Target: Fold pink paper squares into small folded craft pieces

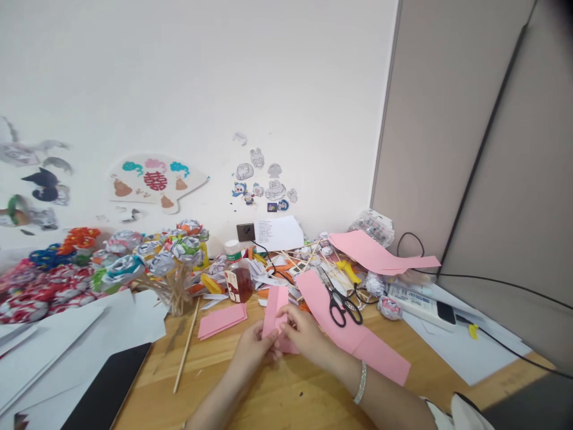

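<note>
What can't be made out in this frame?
Head view:
- Left hand: some fingers hidden behind the folded pink paper.
- The paper's lower folds: partly covered by both hands, including the right hand.
- Printed sheet by the wall: text too small to read.
- Black flat object, lower left: cut off by the bottom edge.

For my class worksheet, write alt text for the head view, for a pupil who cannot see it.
A person's left hand and right hand hold pink paper over a wooden table. Black-handled scissors lie on a larger pink sheet to the right; a small stack of pink pieces and paper flowers are to the left.
</note>
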`<move>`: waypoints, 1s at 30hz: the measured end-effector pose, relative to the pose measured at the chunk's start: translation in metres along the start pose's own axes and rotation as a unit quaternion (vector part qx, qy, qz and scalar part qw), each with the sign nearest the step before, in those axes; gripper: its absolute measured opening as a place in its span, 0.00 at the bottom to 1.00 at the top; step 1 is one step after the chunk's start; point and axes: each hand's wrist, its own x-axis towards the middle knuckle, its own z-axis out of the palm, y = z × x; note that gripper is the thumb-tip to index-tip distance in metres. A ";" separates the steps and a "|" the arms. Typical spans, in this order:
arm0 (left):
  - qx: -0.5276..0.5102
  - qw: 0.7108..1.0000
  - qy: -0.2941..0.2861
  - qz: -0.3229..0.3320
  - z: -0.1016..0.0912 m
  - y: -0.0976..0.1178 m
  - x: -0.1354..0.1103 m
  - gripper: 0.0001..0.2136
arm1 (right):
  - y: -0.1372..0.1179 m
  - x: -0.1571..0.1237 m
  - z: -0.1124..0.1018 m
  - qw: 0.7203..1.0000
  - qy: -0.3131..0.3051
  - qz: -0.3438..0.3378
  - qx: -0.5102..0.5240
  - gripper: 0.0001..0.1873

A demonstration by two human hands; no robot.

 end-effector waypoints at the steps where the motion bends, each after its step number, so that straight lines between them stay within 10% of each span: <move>1: -0.006 1.000 -0.001 -0.005 0.000 0.000 0.000 0.16 | 0.000 0.000 0.000 1.000 -0.004 0.001 -0.003 0.13; 20: 0.046 0.998 0.015 0.027 0.002 0.008 -0.004 0.16 | 0.004 0.001 0.003 0.998 -0.011 0.015 0.066 0.14; 30: 0.199 0.980 -0.015 0.015 -0.003 0.009 -0.007 0.10 | -0.004 0.008 -0.023 0.988 0.108 -0.064 -0.084 0.27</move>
